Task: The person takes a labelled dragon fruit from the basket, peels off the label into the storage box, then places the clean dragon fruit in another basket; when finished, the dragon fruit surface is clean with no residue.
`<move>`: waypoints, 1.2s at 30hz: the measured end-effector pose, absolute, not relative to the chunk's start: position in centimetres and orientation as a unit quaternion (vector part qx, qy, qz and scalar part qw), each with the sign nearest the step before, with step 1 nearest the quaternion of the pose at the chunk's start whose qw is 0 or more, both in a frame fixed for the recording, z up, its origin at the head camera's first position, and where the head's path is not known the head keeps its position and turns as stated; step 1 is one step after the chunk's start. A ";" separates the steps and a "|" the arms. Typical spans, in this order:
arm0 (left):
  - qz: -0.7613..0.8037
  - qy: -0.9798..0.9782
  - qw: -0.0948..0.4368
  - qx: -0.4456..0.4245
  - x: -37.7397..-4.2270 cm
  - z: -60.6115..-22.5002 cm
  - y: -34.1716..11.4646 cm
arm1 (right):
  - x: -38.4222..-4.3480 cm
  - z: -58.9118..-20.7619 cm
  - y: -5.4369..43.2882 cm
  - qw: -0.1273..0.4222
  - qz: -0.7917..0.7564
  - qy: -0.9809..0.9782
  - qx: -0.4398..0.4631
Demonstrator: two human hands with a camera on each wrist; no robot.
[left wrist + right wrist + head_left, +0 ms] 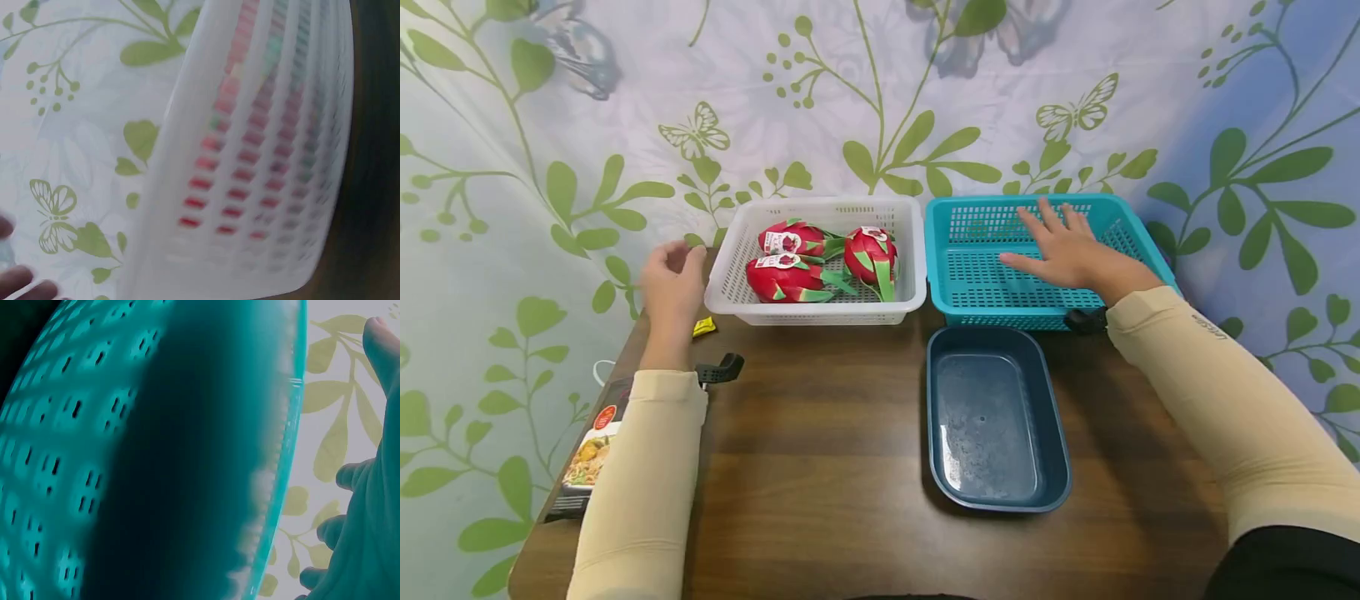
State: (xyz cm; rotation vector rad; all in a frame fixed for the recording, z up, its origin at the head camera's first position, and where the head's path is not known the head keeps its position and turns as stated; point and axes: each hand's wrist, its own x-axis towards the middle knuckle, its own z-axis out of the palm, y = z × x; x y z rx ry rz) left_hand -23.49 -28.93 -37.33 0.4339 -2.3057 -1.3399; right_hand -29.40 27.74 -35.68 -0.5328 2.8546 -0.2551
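Three red dragon fruits [871,254] with green leafy tips and round stickers lie in a white plastic basket [820,315]. Just left of that basket is my left hand [672,283], its fingers loosely bent and nothing in them; its fingertips [15,280] show at the edge of the left wrist view, apart from the basket wall. My right hand [1071,250] is spread over a turquoise basket [973,265] with nothing in it, palm down and fingers apart. In the right wrist view its fingers [350,475] appear past the turquoise rim.
In front of the turquoise basket stands a dark blue oblong tub [992,417]. A small yellow wrapped packet [703,327] lies beside the white basket's corner. Partly under my left forearm is a food package [591,454] near the table's left edge. A leaf-patterned cloth [820,150] hangs behind.
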 end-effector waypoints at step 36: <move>-0.958 -0.170 0.081 0.218 -18.8 -44.1 -17.0 | -30.7 -34.4 6.9 0.120 -0.149 0.920 -0.341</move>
